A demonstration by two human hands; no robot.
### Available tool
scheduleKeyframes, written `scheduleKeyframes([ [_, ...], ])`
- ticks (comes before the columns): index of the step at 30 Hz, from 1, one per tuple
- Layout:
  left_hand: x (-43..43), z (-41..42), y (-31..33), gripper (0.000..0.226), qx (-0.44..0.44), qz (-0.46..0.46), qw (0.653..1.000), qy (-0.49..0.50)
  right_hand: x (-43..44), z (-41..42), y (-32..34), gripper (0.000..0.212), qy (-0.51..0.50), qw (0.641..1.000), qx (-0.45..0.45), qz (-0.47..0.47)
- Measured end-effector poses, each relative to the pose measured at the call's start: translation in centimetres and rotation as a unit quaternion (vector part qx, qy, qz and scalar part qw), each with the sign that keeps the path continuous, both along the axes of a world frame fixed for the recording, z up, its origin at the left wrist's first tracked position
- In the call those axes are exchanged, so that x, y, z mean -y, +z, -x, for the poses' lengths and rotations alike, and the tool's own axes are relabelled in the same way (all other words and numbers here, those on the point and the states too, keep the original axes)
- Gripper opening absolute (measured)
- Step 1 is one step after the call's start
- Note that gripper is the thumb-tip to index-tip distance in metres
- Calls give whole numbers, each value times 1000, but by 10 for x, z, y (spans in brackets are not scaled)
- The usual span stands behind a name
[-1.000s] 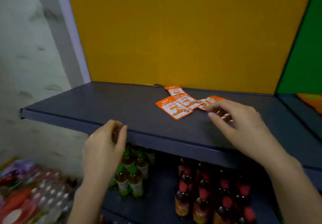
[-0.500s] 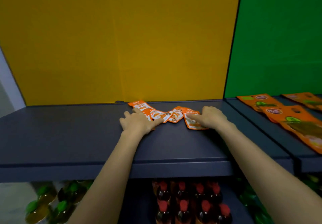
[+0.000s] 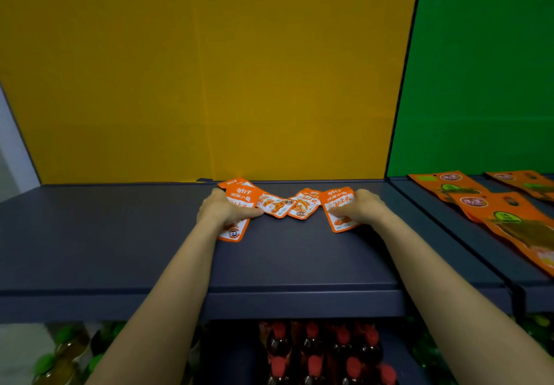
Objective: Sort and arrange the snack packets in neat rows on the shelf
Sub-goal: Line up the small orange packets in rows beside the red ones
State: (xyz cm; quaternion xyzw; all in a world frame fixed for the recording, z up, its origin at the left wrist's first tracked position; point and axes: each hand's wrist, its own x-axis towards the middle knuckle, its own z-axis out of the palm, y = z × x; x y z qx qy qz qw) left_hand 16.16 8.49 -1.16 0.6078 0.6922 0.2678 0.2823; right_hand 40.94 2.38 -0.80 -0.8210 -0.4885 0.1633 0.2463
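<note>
Orange foil is what I am working with: several small snack packets sit on the dark shelf, all just in front of the yellow back panel. My left hand grips the left packet, thumb curled across its face, the fingers hidden behind it. My right hand holds the right packet the same way, thumb over the print. Half a second ago both hands lay flatter on the pile. Since then each has closed on one packet and drawn it away from the panel, so the two now lie lengthwise and the fan is wider. Two middle packets lie tilted between my hands, touching each other. One more packet lies against the panel's foot, behind the left packet.
</note>
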Motion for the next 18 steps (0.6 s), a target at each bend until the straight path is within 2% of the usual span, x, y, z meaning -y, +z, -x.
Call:
scheduleKeyframes([
  [2,-7,2,-2,108,79,-25,996,30,-1,0,-2,57,-4,998,-50,-41],
  [5,-15,2,0,95,167,-59,981,80,-10,4,-4,50,-5,981,-156,-118],
  [9,-29,-5,-1,62,203,-114,966,109,-24,21,-2,56,-7,968,-200,-155],
  [11,-38,-9,0,54,212,-133,962,114,-30,29,0,57,-13,965,-209,-160],
  [13,-46,-13,0,55,195,-130,964,124,-35,34,-1,57,-16,966,-205,-159],
  [15,-51,-16,-2,63,138,-112,975,135,-41,36,-4,58,-17,972,-185,-146],
  [18,-54,-21,-6,81,12,-89,986,141,-49,37,-11,65,-28,991,-81,-108],
])
